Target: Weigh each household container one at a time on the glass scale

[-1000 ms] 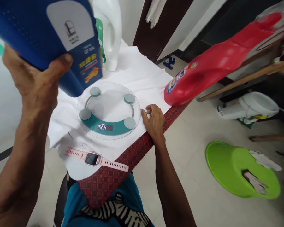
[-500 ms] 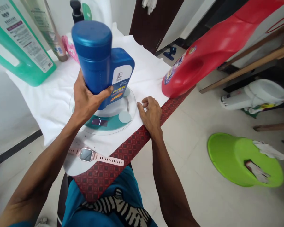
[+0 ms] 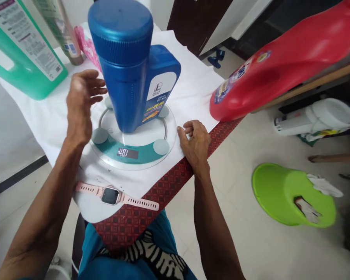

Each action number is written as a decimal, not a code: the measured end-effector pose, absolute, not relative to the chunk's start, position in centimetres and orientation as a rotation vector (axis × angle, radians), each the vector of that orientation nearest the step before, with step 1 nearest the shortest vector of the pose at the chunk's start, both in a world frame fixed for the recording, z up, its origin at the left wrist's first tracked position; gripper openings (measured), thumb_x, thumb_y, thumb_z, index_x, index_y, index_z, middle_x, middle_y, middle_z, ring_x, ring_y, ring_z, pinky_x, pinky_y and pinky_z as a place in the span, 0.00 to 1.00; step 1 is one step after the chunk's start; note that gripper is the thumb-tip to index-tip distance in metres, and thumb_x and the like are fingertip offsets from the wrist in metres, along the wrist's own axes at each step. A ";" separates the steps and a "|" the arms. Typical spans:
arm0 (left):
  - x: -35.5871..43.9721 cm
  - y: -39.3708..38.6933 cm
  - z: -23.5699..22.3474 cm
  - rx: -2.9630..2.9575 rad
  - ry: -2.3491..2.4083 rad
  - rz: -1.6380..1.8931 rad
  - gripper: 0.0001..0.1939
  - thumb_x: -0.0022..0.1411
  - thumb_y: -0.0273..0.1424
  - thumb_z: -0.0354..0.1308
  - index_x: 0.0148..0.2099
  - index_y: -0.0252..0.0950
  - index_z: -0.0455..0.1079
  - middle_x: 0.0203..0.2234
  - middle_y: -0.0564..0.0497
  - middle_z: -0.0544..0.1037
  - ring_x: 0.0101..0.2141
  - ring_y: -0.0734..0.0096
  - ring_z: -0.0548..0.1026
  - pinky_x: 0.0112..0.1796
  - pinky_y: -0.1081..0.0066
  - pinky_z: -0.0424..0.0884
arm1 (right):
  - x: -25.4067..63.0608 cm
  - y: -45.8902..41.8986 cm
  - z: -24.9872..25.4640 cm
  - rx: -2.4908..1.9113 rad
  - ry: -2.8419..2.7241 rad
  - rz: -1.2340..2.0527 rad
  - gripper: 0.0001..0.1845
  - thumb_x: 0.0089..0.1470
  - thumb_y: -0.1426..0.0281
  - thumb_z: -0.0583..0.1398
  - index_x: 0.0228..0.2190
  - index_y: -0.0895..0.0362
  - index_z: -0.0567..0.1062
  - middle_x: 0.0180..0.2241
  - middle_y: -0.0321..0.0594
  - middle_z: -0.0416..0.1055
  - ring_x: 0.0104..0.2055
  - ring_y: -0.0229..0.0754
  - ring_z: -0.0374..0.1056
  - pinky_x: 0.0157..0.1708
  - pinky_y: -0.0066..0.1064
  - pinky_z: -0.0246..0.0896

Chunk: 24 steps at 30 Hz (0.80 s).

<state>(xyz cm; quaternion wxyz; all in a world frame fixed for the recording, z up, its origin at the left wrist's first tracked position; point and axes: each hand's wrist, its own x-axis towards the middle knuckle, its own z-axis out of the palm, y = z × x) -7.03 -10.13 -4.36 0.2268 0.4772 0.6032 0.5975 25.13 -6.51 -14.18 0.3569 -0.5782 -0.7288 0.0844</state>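
Observation:
A blue bottle (image 3: 128,85) with a big ribbed cap stands upright on a round glass scale (image 3: 146,159), whose display shows lit digits. My left hand (image 3: 82,105) is just left of the bottle, apart from it, its fingers spread and holding nothing. Resting on the cloth by the scale's right edge, my right hand (image 3: 195,143) has loosely curled fingers with a gap at the thumb and nothing in it. A pink-strapped smartwatch (image 3: 110,195) lies on the cloth in front of the scale.
A red bottle (image 3: 268,70) stands at the table's right edge. At the back left are a green jug (image 3: 43,83), a clear pump bottle (image 3: 65,35) and a pink packet (image 3: 87,46). On the floor sits a green stool (image 3: 275,194) with gloves on it.
My left hand has let go of the blue bottle and moved left, its fingers opening. The scale's display now shows digits. My right hand stays by the scale; the view has shifted slightly.

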 end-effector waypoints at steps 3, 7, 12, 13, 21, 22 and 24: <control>-10.6 -10.0 -6.9 1.118 1.627 1.788 0.50 0.49 0.81 0.57 0.45 0.37 0.76 0.41 0.44 0.83 0.41 0.56 0.83 0.44 0.56 0.76 | 25.1 -6.5 -14.0 -1.501 -1.889 0.229 0.09 0.67 0.58 0.60 0.37 0.49 0.70 0.32 0.37 0.72 0.36 0.47 0.67 0.43 0.43 0.65; -12.6 -10.4 -9.3 0.907 1.779 1.777 0.53 0.49 0.81 0.56 0.44 0.33 0.76 0.35 0.44 0.81 0.35 0.61 0.80 0.38 0.60 0.74 | 25.2 -6.4 -13.9 -1.503 -1.905 0.238 0.10 0.67 0.58 0.61 0.37 0.49 0.70 0.31 0.37 0.71 0.36 0.47 0.67 0.43 0.43 0.65; -12.5 -10.7 -9.8 0.931 1.799 1.702 0.49 0.51 0.81 0.55 0.42 0.36 0.75 0.36 0.45 0.82 0.36 0.60 0.81 0.39 0.60 0.75 | 25.4 -6.3 -13.9 -1.531 -1.930 0.226 0.10 0.66 0.58 0.61 0.36 0.50 0.70 0.32 0.37 0.71 0.35 0.46 0.66 0.42 0.42 0.64; -12.5 -10.7 -9.9 0.931 1.796 1.697 0.49 0.51 0.81 0.56 0.42 0.36 0.75 0.36 0.45 0.82 0.37 0.60 0.81 0.39 0.60 0.75 | 25.4 -6.3 -13.9 -1.535 -1.934 0.225 0.10 0.66 0.58 0.62 0.36 0.50 0.70 0.32 0.37 0.71 0.35 0.46 0.66 0.41 0.42 0.64; -9.0 -13.1 -6.3 1.546 1.742 1.737 0.43 0.62 0.73 0.56 0.61 0.43 0.73 0.52 0.43 0.80 0.54 0.49 0.80 0.54 0.48 0.77 | 25.2 -6.3 -13.8 -1.536 -1.942 0.226 0.10 0.66 0.59 0.60 0.36 0.50 0.70 0.31 0.37 0.71 0.36 0.47 0.66 0.43 0.42 0.63; -7.9 -13.3 -5.4 1.699 1.671 1.679 0.44 0.60 0.71 0.61 0.65 0.47 0.70 0.57 0.43 0.78 0.59 0.47 0.78 0.58 0.46 0.75 | 25.1 -6.3 -13.8 -1.538 -1.941 0.222 0.09 0.67 0.59 0.60 0.36 0.50 0.70 0.32 0.37 0.71 0.36 0.47 0.67 0.43 0.42 0.64; -5.8 -13.4 -4.0 1.867 1.545 1.513 0.49 0.53 0.64 0.73 0.70 0.53 0.64 0.64 0.43 0.73 0.64 0.43 0.74 0.61 0.42 0.74 | 24.9 -6.4 -13.8 -1.536 -1.931 0.210 0.09 0.67 0.59 0.60 0.37 0.50 0.70 0.32 0.38 0.72 0.37 0.48 0.67 0.43 0.42 0.64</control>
